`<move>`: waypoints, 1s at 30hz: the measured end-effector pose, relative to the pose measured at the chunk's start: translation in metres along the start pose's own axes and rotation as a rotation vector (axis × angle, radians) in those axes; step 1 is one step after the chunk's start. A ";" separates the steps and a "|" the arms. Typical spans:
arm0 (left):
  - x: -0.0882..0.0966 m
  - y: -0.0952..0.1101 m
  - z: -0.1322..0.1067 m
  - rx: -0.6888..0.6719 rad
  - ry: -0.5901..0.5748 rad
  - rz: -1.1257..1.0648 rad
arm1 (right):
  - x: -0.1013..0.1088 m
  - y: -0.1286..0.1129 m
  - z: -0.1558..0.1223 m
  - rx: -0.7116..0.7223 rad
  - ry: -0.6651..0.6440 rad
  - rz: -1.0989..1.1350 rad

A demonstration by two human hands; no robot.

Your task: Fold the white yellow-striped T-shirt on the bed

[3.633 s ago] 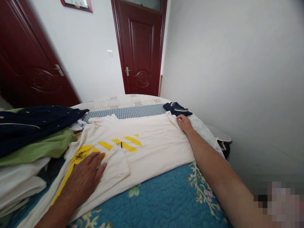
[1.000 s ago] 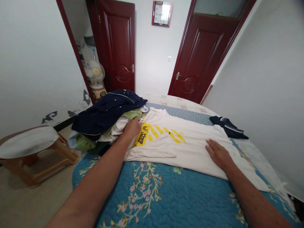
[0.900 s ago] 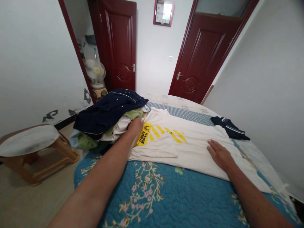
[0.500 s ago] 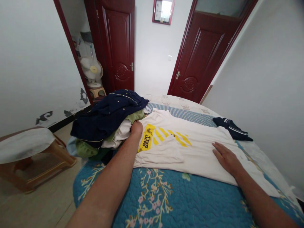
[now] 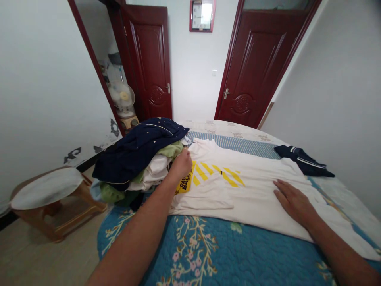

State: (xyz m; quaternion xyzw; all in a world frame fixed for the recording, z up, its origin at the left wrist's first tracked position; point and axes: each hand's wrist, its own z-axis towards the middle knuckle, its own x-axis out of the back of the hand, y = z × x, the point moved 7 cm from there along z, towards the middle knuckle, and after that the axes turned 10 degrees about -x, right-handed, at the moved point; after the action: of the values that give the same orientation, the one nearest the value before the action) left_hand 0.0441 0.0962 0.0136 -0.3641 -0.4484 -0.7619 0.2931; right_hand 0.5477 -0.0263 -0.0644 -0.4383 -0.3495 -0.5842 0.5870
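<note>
A white T-shirt lies spread flat on the bed, with a yellow "Paint Ball" print and yellow stripes on it. My left hand rests curled on the shirt's left part, covering the top of the print, right beside a pile of clothes. Its fingertips are hidden. My right hand lies flat with fingers apart on the shirt's right part, holding nothing.
The bed has a blue floral quilt. A navy garment lies beyond the shirt at right. Left of the bed stands a wooden stool with a white seat. An electric fan stands in a doorway behind.
My left hand has slid right onto the yellow print, hiding more of it. My right hand has shifted right along the shirt. The view has swung from the far door round to the bed.
</note>
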 end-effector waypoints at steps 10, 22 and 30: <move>-0.039 -0.005 -0.013 0.099 -0.150 0.458 | 0.003 -0.013 -0.001 -0.035 -0.010 -0.028; -0.031 0.002 -0.010 0.107 -0.190 0.570 | 0.010 -0.024 -0.002 -0.114 -0.067 0.006; -0.035 -0.013 -0.004 0.111 -0.197 0.548 | 0.010 -0.001 0.004 -0.278 -0.097 0.020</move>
State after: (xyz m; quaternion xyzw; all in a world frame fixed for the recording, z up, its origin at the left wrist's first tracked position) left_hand 0.0527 0.1020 -0.0228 -0.5274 -0.4006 -0.5896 0.4623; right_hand 0.5478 -0.0266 -0.0540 -0.5466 -0.2888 -0.5993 0.5087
